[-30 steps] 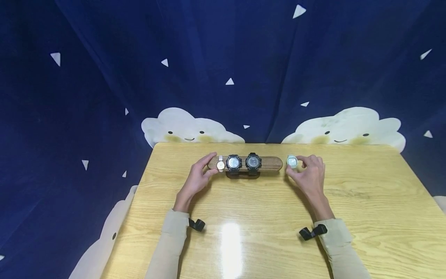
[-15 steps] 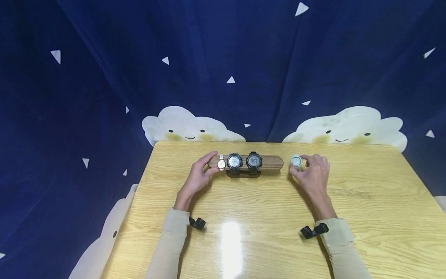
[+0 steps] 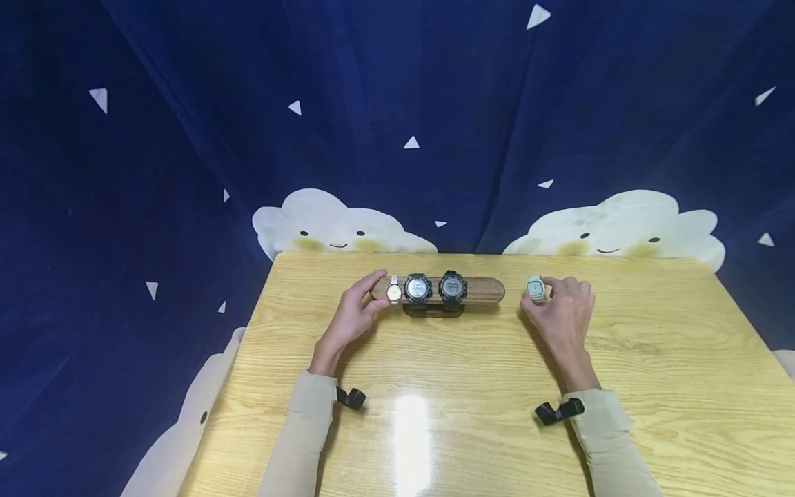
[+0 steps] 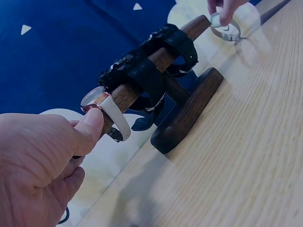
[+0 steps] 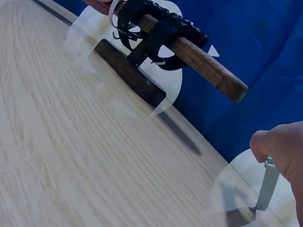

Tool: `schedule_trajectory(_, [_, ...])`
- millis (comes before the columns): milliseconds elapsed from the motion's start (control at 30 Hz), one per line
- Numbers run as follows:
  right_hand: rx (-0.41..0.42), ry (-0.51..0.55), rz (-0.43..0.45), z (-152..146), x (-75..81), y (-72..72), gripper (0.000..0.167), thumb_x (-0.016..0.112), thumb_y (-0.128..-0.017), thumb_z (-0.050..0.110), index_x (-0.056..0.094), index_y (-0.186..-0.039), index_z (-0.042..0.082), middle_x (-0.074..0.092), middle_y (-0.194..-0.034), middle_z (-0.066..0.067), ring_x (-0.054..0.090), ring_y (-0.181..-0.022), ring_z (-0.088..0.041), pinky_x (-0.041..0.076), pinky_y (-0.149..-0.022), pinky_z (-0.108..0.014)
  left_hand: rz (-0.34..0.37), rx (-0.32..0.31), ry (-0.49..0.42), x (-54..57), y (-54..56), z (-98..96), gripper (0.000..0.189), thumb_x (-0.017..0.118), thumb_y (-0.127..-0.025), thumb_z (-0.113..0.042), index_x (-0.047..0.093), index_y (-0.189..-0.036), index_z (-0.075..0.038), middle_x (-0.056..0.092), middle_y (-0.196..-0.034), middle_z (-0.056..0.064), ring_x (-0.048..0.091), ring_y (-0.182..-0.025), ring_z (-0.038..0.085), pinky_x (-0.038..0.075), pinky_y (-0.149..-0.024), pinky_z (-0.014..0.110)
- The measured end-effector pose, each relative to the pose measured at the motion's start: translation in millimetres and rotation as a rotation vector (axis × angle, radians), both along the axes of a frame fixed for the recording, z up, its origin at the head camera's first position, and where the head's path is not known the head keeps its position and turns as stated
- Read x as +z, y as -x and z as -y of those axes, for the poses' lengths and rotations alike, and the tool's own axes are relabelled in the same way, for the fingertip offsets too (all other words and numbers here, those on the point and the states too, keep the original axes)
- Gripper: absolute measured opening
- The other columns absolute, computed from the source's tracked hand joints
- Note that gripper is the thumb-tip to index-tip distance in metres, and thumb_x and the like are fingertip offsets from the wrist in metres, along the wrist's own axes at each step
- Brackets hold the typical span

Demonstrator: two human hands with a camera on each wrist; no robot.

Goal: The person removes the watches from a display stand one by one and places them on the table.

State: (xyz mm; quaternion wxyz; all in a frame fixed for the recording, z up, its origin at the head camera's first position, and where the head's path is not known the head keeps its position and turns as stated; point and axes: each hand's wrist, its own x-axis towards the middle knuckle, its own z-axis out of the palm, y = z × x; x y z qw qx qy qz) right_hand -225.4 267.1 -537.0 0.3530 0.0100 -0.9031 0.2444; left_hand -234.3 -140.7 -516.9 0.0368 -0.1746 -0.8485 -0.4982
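Note:
A dark wooden T-bar watch stand (image 3: 486, 290) stands near the table's back edge. My left hand (image 3: 351, 322) grips the left end of its bar, the thumb beside a watch with a white strap and rose-gold case (image 4: 96, 97). Two chunky black digital watches (image 3: 417, 288) hang around the bar farther right. Beyond the bar's right end, my right hand (image 3: 564, 317) pinches a pale mint square watch (image 3: 535, 287) between thumb and fingers. Its strap (image 5: 268, 188) hangs down, apart from the bar. In the right wrist view, the hand hides the watch's face.
The light wood table (image 3: 472, 386) reaches forward to a dark blue curtain (image 3: 373, 83) with cloud prints. Under the bar sits the stand's oblong foot (image 4: 190, 113). A black camera mount (image 3: 559, 412) is on each wrist.
My right hand has drawn the mint watch a little farther right from the bar's end, and its face has turned slightly. The left hand keeps its hold on the bar.

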Motion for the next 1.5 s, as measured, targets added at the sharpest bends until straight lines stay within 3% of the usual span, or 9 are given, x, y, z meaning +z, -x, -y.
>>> schedule_trajectory(367, [0.028,-0.035,-0.104,-16,-10.4,4.0,0.042,0.079,-0.073,0.018,0.075,-0.105,-0.009,0.057,-0.074,-0.02,0.038,-0.074,-0.042,0.03,-0.072,-0.052,-0.007,-0.007,-0.007,2.9,-1.2,0.2,0.064,0.074,-0.091,-0.002,0.052,-0.151,-0.003,0.05,-0.156,0.02,0.045,-0.147,0.036,0.034,-0.125,0.045])
schedule_trajectory(800, [0.081,-0.127,-0.045,-26,-20.2,4.6,0.044,0.08,-0.071,0.017,0.076,-0.109,-0.004,0.061,-0.081,-0.023,0.04,-0.076,-0.041,0.03,-0.068,-0.051,0.019,0.001,0.002,1.1,-2.1,-1.2,0.064,0.073,-0.093,-0.006,0.051,-0.154,-0.008,0.048,-0.159,0.017,0.042,-0.15,0.033,0.032,-0.126,0.043])
schedule_trajectory(933, [0.103,-0.172,-0.037,-28,-23.7,5.2,0.036,0.08,-0.07,0.014,0.077,-0.101,-0.004,0.064,-0.08,-0.021,0.042,-0.076,-0.04,0.032,-0.066,-0.051,0.022,0.003,-0.003,1.0,-1.9,-0.8,0.064,0.073,-0.093,-0.005,0.051,-0.154,-0.007,0.048,-0.159,0.017,0.042,-0.15,0.033,0.032,-0.126,0.044])
schedule_trajectory(1100, [0.124,-0.209,-0.066,-28,-26.2,6.4,0.018,0.078,-0.071,0.009,0.078,-0.084,-0.003,0.061,-0.068,-0.015,0.042,-0.071,-0.037,0.031,-0.062,-0.05,0.017,0.006,0.0,1.3,-1.3,-0.5,0.064,0.073,-0.093,-0.005,0.051,-0.153,-0.005,0.049,-0.158,0.016,0.042,-0.149,0.033,0.032,-0.126,0.043])
schedule_trajectory(1267, [0.13,-0.181,-0.077,-27,-27.1,7.1,0.016,0.076,-0.073,0.012,0.078,-0.081,-0.003,0.062,-0.065,-0.015,0.041,-0.069,-0.036,0.03,-0.062,-0.049,0.015,0.003,0.0,1.7,-1.4,-0.4,0.064,0.073,-0.093,-0.005,0.05,-0.153,-0.004,0.048,-0.159,0.017,0.042,-0.15,0.033,0.032,-0.126,0.043])
schedule_trajectory(1500, [0.097,-0.025,0.002,-24,-26.3,4.1,0.015,0.078,-0.077,0.013,0.077,-0.079,-0.002,0.063,-0.064,-0.013,0.039,-0.069,-0.033,0.029,-0.067,-0.047,0.028,0.009,0.003,2.3,-1.7,-1.2,0.065,0.073,-0.093,-0.006,0.05,-0.154,-0.006,0.048,-0.159,0.016,0.042,-0.15,0.032,0.032,-0.127,0.041])
